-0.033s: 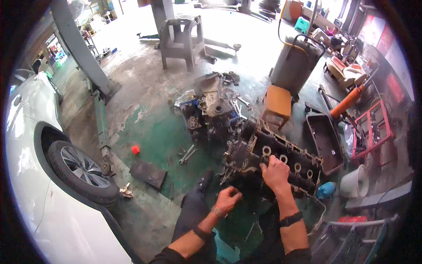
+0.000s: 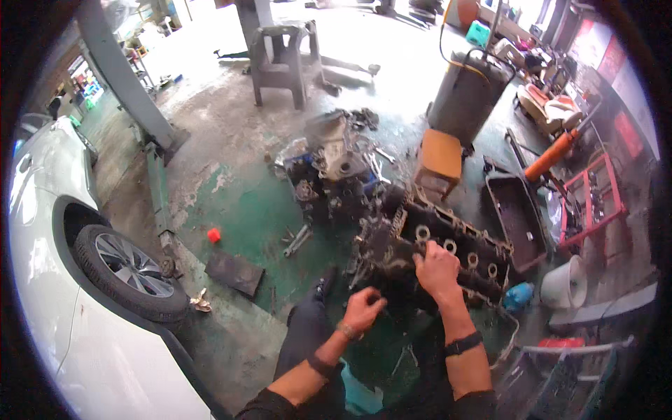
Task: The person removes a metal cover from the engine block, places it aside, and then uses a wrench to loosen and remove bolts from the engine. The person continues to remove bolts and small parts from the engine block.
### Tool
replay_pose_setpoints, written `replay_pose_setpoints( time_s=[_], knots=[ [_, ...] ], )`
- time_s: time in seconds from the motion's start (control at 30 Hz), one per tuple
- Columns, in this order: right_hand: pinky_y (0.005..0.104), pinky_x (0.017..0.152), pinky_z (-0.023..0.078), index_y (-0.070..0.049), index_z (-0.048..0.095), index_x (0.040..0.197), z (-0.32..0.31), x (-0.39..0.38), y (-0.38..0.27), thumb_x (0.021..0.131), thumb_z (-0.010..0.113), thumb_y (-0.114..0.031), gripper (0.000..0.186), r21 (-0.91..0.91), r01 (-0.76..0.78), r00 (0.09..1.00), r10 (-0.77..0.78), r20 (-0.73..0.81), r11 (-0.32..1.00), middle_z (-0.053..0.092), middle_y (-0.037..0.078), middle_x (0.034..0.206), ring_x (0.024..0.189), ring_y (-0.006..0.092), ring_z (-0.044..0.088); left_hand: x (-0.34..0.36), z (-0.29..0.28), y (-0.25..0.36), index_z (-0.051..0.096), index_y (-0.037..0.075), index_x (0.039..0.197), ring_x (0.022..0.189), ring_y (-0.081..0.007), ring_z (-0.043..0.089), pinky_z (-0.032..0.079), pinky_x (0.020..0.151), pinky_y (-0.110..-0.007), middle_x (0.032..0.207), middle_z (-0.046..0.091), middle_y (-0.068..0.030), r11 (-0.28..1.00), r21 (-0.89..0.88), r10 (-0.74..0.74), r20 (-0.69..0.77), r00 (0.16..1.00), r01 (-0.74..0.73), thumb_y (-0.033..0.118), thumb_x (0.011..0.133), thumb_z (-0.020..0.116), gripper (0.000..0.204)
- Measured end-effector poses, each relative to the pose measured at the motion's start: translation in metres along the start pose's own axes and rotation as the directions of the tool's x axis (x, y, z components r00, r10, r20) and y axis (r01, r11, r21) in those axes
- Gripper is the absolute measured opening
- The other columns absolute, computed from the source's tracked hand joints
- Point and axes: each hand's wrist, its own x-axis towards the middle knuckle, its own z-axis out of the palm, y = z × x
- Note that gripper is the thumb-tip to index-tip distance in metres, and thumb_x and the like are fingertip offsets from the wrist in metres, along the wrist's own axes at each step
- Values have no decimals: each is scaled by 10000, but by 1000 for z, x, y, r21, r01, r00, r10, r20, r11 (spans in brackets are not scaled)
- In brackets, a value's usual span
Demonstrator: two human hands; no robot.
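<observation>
A dark, oily engine block (image 2: 392, 252) with several pale round rings along its top lies on the floor in front of me. Over its upper face my right hand (image 2: 438, 269) is closed, its fingertips near one of the rings; what they grip, if anything, is hidden. My left hand (image 2: 362, 310) hangs at the near left side of the block, fingers curled together, and whatever is between them is too small to make out. Beyond the block stands a second engine assembly (image 2: 336, 168), pale on top with dark and blue parts. Wrenches (image 2: 297, 240) lie on the floor to its near left.
A white car (image 2: 52, 280) fills the left side. Behind the engine parts are a grey plastic stool (image 2: 285, 59), a small wooden stool (image 2: 439, 155) and a grey tank (image 2: 470, 98). To the right lie a black tray (image 2: 518, 217), a blue bottle (image 2: 518, 297) and a white bucket (image 2: 565, 281).
My left hand has risen slightly and its fingers have curled in more. My right hand stays at the block, moved only a little. The whole view has shifted slightly.
</observation>
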Motion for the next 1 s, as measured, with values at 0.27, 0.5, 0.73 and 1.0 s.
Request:
replay_pose_setpoints(
  time_s=[0.27, 0.5, 0.73, 1.0],
  knots=[
    [463, 573, 511, -69, 623, 766, 9, 2, 0, 878, 552, -409, 365, -75, -113, 986, 122, 118, 991, 643, 177, 679, 633, 363, 646, 47, 16, 58, 612, -9, 927, 755, -263, 633, 507, 669, -323, 857, 623, -155, 859, 219, 476, -11, 879, -463, -14, 767, 639, 162],
    [479, 634, 505, -56, 627, 796, 5, 4, 7, 885, 547, -373, 339, 92, -180, 981, 172, 85, 979, 645, 198, 734, 715, 379, 643, 74, 39, 67, 600, 9, 948, 858, -393, 589, 488, 754, -410, 927, 622, -191, 776, 298, 578, 18, 816, -557, 32, 778, 590, 172],
    [493, 687, 498, -63, 641, 848, -16, 7, 37, 875, 562, -310, 260, 147, -313, 949, 314, 18, 938, 649, 206, 760, 749, 401, 633, 104, 49, 64, 584, 31, 917, 823, -367, 592, 492, 700, -426, 880, 598, -155, 642, 547, 543, 172, 822, -538, 110, 718, 733, 261],
    [470, 709, 500, -60, 647, 877, -35, 1, 50, 846, 602, -299, 245, 149, -386, 922, 383, 53, 910, 659, 191, 788, 778, 377, 639, 106, 56, 62, 568, 43, 824, 716, -343, 577, 467, 617, -418, 791, 582, -130, 696, 543, 524, 63, 849, -470, 176, 731, 748, 242]
  ],
)
